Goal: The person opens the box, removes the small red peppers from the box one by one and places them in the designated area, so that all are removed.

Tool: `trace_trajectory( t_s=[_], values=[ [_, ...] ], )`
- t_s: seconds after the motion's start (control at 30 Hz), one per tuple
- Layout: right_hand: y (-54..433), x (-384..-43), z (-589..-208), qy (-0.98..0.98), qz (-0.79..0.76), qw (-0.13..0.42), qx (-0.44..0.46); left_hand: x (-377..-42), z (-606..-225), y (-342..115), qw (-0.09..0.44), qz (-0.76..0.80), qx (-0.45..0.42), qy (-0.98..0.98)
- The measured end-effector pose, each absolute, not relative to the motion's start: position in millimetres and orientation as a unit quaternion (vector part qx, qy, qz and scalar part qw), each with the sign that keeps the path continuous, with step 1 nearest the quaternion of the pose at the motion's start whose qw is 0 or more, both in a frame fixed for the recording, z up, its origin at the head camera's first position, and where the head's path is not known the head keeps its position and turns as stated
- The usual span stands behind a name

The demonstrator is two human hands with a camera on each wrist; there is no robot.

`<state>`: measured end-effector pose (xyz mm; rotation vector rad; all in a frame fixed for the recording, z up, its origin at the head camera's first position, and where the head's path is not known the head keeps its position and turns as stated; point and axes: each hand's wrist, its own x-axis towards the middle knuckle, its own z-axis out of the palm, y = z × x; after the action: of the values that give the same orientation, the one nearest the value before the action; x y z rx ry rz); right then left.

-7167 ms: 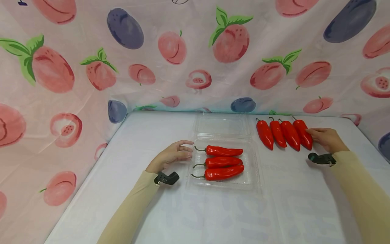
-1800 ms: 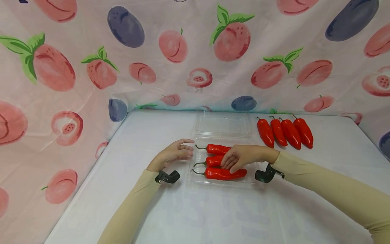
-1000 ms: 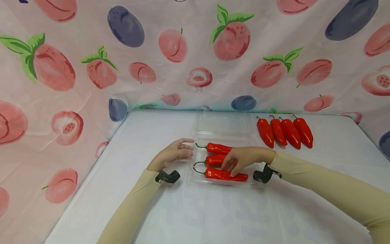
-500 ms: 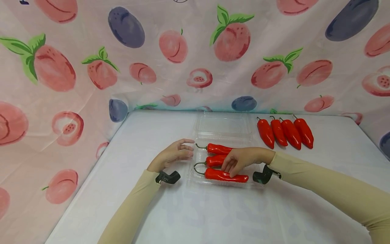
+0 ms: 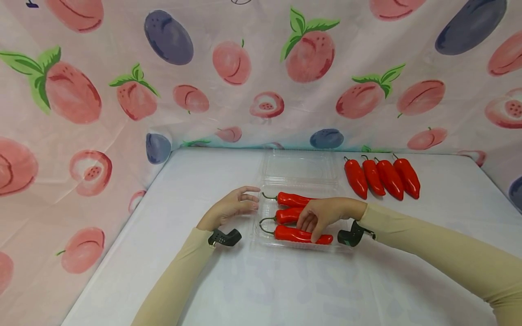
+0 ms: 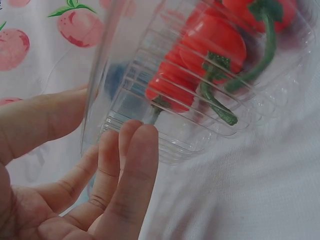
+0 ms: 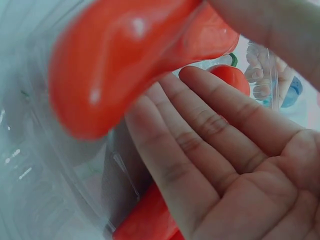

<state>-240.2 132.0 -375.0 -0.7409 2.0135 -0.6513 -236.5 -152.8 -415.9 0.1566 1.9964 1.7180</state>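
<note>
A clear plastic container (image 5: 267,207) holds three long red peppers with green stems. My left hand (image 5: 228,208) rests at its left side, fingers loosely bent; in the left wrist view the fingertips (image 6: 142,137) touch the clear wall. Over the container, my right hand (image 5: 322,213) pinches the nearest red pepper (image 5: 287,233), thumb on the front side and fingers behind. That pepper (image 7: 110,70) lies between thumb and fingers in the right wrist view. The middle pepper (image 5: 287,215) and far pepper (image 5: 291,198) are partly hidden behind my right hand.
The container's clear lid (image 5: 299,165) lies open behind it. Several more red peppers (image 5: 389,179) lie in a row at the back right of the white table (image 5: 285,290). A fruit-patterned cloth (image 5: 265,68) hangs behind and at the left.
My right hand has come from the pepper row into the container, and its thumb has moved over the nearest pepper's front. That pepper has shifted slightly towards the front wall. The left hand stays put.
</note>
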Motion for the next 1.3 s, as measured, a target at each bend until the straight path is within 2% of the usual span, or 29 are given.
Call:
trace_trajectory(
  t_s=[0.57,1.3],
  values=[
    [133.0,-239.1,-375.1,0.801,-0.27,0.446,-0.296,-237.1,-415.7,-151.4,0.252,0.626,0.053,0.736],
    [125.4,-237.7,-375.1,0.828,-0.241,0.409,-0.297,-236.8,-415.6,-152.6,0.251,0.626,0.057,0.736]
  ],
)
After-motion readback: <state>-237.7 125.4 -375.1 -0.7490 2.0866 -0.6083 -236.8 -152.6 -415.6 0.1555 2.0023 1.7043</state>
